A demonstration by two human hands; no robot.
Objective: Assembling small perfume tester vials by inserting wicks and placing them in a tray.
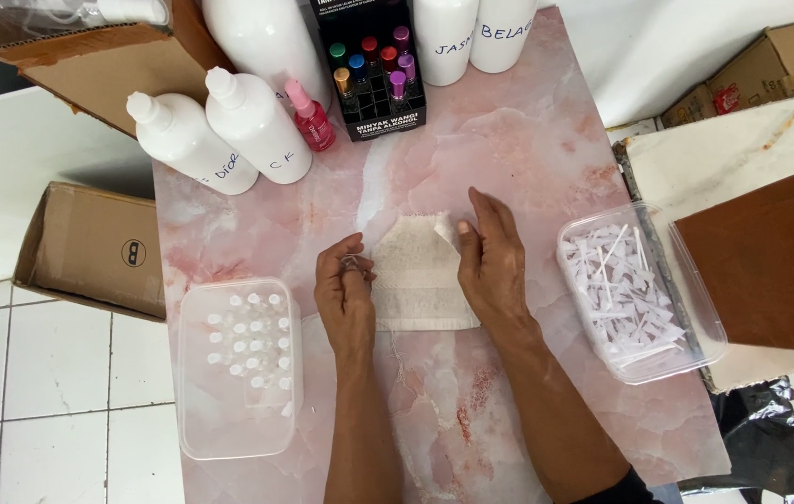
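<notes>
Two hands working at centre of pink marble-pattern tabletop: we are pressing our right hand, fingers together, flat on folded off-white cloth; left hand pinching something small beside it; keeping cloth edges squared seems wise.

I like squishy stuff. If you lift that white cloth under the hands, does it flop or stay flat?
The cloth would probably flop: it looks thin and folded, with frayed threads at its lower edge. It likely weighs little. The left hand and right hand rest at its sides.
</notes>
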